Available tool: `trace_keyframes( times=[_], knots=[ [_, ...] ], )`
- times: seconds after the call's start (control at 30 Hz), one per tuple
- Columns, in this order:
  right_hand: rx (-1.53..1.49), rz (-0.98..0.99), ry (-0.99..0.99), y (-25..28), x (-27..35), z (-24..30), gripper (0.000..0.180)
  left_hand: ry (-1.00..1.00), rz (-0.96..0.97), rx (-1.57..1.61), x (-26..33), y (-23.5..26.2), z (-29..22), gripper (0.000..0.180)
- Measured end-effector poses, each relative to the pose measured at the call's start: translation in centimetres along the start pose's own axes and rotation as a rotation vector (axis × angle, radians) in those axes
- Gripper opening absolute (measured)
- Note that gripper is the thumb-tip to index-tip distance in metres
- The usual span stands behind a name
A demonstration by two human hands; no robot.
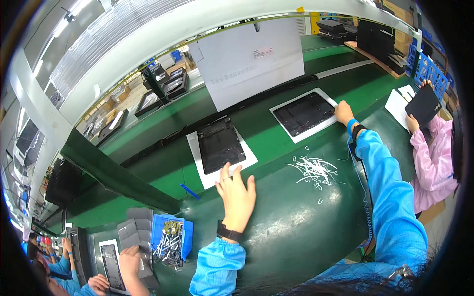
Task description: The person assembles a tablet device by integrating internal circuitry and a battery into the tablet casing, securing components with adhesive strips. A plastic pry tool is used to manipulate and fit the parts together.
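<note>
Left hand (236, 200): the palm is facing down over the near edge of the left white sheet (250, 154). Its fingers are spreading apart and holding nothing; the tips are lying at the near edge of the left black panel (220, 143), but contact cannot be confirmed.

Right hand (344, 112): this hand is resting at the right edge of the right white sheet (317, 129). Its fingers are bending inward; whether they are gripping the sheet or the right black panel (303, 114) cannot be determined.

Panel position: both panels are lying flat, each on its own sheet, toward the far side of the green workbench (276, 232). The left panel is standing well apart from the right one.

Surroundings: a pile of white strips (316, 170) is lying between the hands, nearer than the right panel. A blue strip (189, 191) is lying left of the left hand. At the near left, a blue bin (188, 239) is holding metal parts (169, 242). Beyond the panels, a large white board (252, 64) is standing upright. At the far right, a co-worker in pink (434, 163) is holding a dark panel (423, 105) with both hands.
</note>
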State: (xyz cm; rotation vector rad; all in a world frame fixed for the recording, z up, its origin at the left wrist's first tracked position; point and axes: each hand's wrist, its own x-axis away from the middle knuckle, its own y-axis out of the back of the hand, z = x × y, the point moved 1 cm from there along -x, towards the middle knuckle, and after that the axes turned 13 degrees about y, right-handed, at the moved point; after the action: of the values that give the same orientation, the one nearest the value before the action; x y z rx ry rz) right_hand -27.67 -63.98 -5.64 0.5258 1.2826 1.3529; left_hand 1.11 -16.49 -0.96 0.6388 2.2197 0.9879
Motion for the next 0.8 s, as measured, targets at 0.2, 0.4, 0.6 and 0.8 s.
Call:
trace_keyframes(
  times=[0.2,0.4,0.6,0.8],
  knots=[
    [-1.056,0.233,-0.188,6.8,3.9,9.8,0.024,0.015,0.163,0.393,1.5,3.5,-1.9,0.038],
    [-1.147,0.166,0.181,14.7,9.7,15.5,0.025,0.002,0.215,0.583,2.1,6.0,-2.9,0.045],
    [-1.048,0.099,0.551,22.9,16.3,20.7,0.026,0.059,-0.043,0.68,-0.2,11.1,-1.2,0.047],
    [-1.209,0.454,0.621,24.1,19.0,25.0,0.029,0.332,0.311,1.037,-1.4,15.6,2.5,0.059]
  ],
)
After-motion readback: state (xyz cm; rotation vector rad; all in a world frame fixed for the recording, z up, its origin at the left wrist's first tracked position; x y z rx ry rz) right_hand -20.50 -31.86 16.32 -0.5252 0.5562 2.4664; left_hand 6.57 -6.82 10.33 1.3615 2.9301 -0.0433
